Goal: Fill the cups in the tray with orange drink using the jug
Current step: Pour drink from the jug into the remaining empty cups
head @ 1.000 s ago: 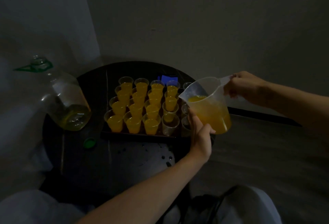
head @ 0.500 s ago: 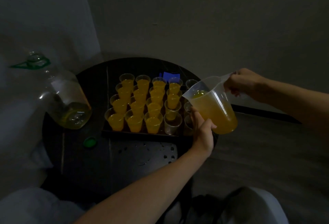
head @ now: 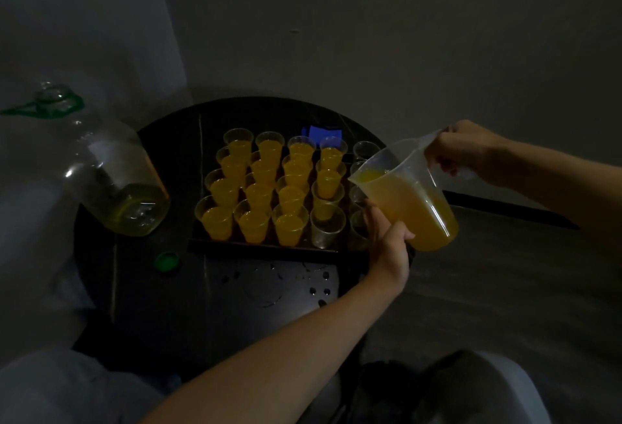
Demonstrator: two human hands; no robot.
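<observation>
Tipped slightly further than before: jug (head: 404, 162) of orange drink (head: 424, 215), handle clenched by right hand (head: 471, 151), lower side grasped by left hand (head: 387, 248). Spout just above empty cups (head: 327, 230) left of both grips, inside tray (head: 262, 249).

One wide-angle view, worn on the head, looks forward and steeply down past the person's legs (head: 50, 390) at the bottom corners. The round bench (head: 134, 289) sits near, mid-frame, with the tray (head: 262, 250) just left of centre. The left hand (head: 387, 248) shows at the end of an arm from the bottom edge, the right hand (head: 471, 151) from the right edge. Walls (head: 370, 36) close off the top. The picture is dim.
</observation>
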